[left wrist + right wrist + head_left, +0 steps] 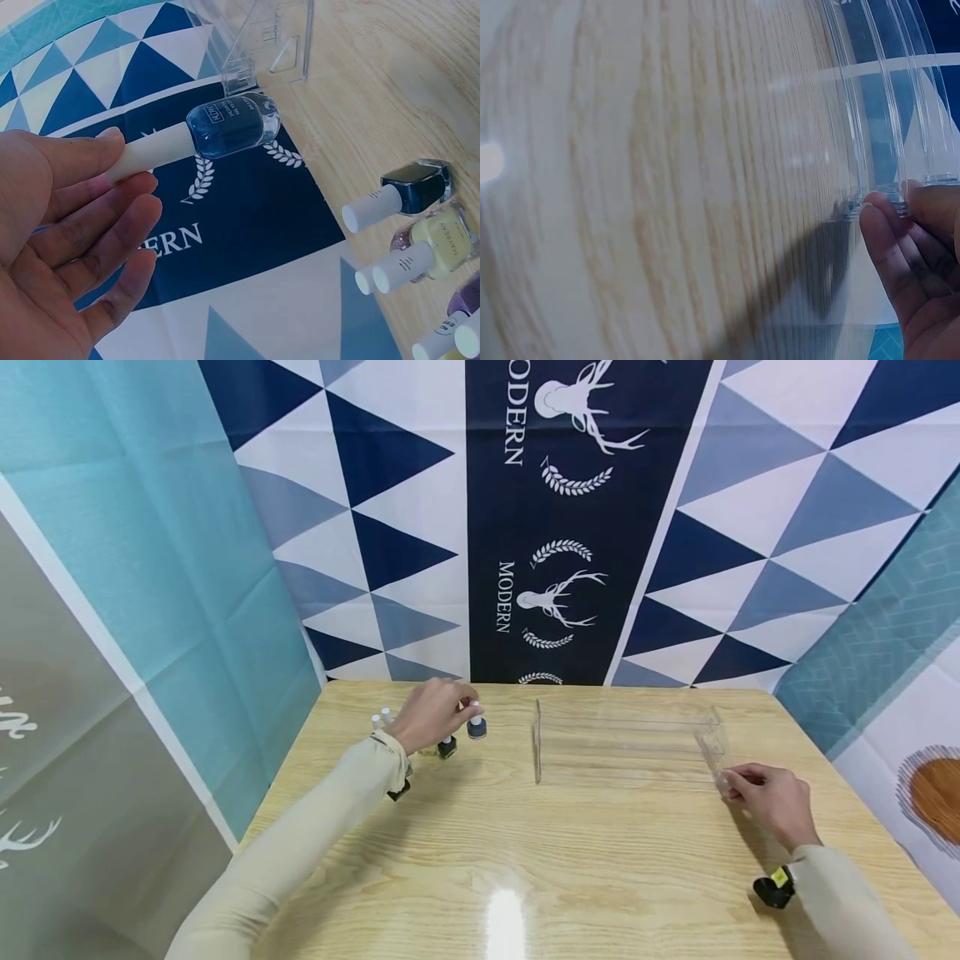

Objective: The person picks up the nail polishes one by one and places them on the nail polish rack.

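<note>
Left hand (82, 232) is pinching the white cap (154, 152) of a blue polish bottle (234, 126), thumb and fingers clamped on it, lower fingers lying off it. Bottle is sitting on or just above the tabletop (600, 852), between the dark bottle (417, 187) and a clear rack (537, 743); can't tell if the base is touching. Right hand (776, 802) is pinching the rack's near right corner.

Bottle is looking light, stiff and slick, probably glass, so likely chipping if dropped. Cap is offering the best hold: long, straight, easy to pinch, though the heavier base may be tipping. Rack is looking like thin, rigid plastic, likely light and sliding easily; end-panel edges are probably holding better than the long bars.
</note>
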Demonstrator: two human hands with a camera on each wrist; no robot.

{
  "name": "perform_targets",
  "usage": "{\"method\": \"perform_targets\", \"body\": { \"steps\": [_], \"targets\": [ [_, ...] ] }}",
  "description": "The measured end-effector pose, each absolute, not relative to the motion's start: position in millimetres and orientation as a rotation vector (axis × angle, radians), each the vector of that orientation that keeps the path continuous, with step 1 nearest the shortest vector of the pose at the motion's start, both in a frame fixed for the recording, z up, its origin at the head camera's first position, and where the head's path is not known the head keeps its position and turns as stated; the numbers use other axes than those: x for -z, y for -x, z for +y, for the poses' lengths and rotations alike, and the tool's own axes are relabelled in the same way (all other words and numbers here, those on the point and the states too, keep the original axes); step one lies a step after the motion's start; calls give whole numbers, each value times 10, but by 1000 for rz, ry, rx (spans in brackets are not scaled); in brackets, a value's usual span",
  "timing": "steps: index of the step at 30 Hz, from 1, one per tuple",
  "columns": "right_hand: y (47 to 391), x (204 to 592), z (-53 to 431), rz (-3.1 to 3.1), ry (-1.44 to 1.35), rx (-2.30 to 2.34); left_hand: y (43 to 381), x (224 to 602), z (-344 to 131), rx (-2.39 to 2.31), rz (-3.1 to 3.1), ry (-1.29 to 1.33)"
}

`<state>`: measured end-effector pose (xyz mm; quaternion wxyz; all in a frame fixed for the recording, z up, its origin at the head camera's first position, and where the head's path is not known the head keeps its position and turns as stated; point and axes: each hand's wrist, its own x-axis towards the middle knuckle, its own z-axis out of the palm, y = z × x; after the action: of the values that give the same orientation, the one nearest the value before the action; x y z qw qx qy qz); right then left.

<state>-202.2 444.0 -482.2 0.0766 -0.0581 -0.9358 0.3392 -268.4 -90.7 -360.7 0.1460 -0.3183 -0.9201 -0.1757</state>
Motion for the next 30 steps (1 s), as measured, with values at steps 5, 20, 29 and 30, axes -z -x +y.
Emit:
{"method": "perform_targets", "body": {
  "steps": [5, 20, 29, 30],
  "targets": [
    [2013, 4824, 4423, -2818, 186, -999, 2699, 3602, -885, 505, -2646, 923],
    [1970, 4821, 4420, -2817, 215, -964, 2802, 3565, -737, 488, -2721, 912],
    [1962, 4816, 4397, -2810, 221, -980, 2868, 3562, -606, 472, -2700, 919],
    [1963, 4813, 4399, -2811, 221, -981, 2875, 3561, -593, 471, -2701, 919]
  ]
}}
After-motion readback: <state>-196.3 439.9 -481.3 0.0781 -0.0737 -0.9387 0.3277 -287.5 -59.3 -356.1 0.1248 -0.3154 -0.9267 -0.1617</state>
